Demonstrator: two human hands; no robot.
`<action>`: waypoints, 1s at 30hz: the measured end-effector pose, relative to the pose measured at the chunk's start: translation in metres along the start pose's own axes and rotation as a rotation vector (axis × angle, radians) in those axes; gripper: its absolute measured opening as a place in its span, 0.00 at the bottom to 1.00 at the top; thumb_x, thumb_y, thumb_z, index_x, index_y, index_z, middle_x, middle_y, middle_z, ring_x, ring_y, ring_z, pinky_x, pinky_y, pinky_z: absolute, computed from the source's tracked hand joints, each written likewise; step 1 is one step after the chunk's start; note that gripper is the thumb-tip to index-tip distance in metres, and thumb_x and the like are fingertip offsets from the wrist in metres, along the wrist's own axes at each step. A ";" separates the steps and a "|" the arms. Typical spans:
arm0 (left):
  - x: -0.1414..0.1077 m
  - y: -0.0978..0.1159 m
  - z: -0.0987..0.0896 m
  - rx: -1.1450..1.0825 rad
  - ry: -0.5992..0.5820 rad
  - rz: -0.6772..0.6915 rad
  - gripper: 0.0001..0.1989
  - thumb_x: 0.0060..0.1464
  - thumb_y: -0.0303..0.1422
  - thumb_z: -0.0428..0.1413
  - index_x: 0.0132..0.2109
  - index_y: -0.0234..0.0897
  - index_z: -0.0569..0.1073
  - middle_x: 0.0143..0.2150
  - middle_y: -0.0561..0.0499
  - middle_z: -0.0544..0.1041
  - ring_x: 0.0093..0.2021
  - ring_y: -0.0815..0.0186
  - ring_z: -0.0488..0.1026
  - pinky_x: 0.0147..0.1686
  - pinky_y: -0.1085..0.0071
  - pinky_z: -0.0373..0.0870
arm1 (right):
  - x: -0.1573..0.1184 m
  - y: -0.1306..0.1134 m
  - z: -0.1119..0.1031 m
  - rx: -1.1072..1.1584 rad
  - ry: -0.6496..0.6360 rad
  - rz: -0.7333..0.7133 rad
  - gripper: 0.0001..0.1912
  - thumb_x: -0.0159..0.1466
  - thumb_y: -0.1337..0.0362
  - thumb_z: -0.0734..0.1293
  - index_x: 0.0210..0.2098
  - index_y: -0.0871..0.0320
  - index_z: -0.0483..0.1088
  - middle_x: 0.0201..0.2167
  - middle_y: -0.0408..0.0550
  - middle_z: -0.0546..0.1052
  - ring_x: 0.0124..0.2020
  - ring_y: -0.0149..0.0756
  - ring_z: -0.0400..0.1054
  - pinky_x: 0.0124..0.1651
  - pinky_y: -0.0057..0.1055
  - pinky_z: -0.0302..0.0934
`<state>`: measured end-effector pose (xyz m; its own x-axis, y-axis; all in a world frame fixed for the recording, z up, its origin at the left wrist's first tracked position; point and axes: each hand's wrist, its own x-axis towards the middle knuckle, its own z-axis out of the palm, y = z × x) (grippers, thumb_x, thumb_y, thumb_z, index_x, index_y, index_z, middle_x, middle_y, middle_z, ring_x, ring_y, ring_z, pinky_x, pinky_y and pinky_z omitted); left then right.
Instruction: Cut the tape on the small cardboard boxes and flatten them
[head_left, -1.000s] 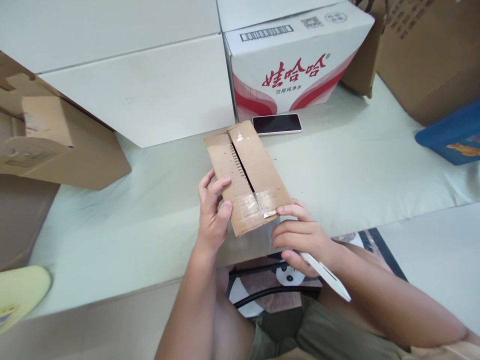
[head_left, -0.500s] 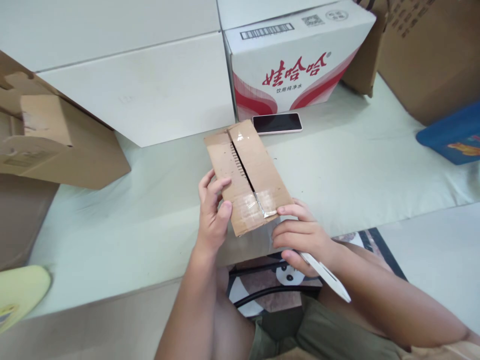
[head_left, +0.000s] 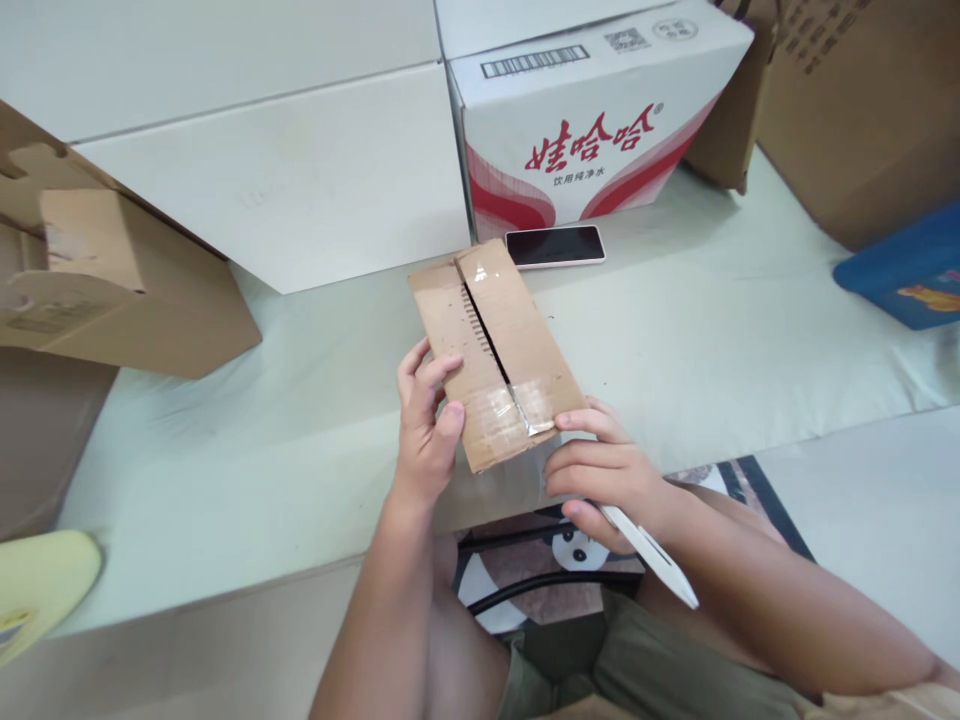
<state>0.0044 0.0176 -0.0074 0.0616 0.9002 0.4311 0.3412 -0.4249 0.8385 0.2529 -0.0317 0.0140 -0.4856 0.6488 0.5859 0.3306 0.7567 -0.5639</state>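
A small brown cardboard box (head_left: 536, 345) is tilted above the pale green cloth, a dark slit between its top flaps and clear tape at both ends. My left hand (head_left: 429, 430) grips its left side, thumb and fingers at the edge. At the near right corner, my right hand (head_left: 600, 465) touches the box with its index finger. That same hand holds a white, pointed tool (head_left: 654, 556), probably a cutter, between thumb and palm; it points down and right, away from the box. The underside of the box is hidden.
A black-screened phone (head_left: 555, 246) lies behind the box, against a white and red carton (head_left: 592, 160). A large white carton (head_left: 300, 190) stands behind left, a brown carton (head_left: 172, 300) at left. Right is a blue object (head_left: 904, 270); a yellow one (head_left: 52, 580) sits lower left.
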 end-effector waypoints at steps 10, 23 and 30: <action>0.000 0.000 0.000 0.023 0.000 -0.001 0.23 0.70 0.55 0.49 0.62 0.49 0.72 0.68 0.42 0.64 0.75 0.47 0.61 0.63 0.51 0.73 | -0.001 0.001 0.001 -0.002 0.014 -0.012 0.07 0.70 0.61 0.63 0.38 0.50 0.74 0.31 0.42 0.81 0.65 0.38 0.68 0.78 0.39 0.42; -0.001 0.000 0.001 0.005 0.003 0.003 0.22 0.70 0.53 0.49 0.62 0.51 0.72 0.67 0.43 0.64 0.74 0.47 0.62 0.61 0.53 0.74 | 0.002 0.000 -0.003 0.013 -0.027 -0.017 0.06 0.71 0.61 0.64 0.39 0.51 0.73 0.32 0.41 0.81 0.65 0.38 0.65 0.78 0.39 0.42; -0.001 -0.002 0.001 0.007 0.007 0.015 0.23 0.71 0.54 0.49 0.63 0.50 0.72 0.68 0.43 0.64 0.73 0.48 0.63 0.62 0.54 0.74 | 0.004 -0.001 -0.006 0.003 -0.060 -0.022 0.05 0.71 0.62 0.65 0.40 0.51 0.73 0.33 0.41 0.82 0.66 0.38 0.64 0.78 0.37 0.41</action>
<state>0.0049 0.0174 -0.0097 0.0597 0.8931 0.4458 0.3472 -0.4373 0.8296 0.2562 -0.0294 0.0201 -0.5408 0.6258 0.5621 0.3165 0.7705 -0.5533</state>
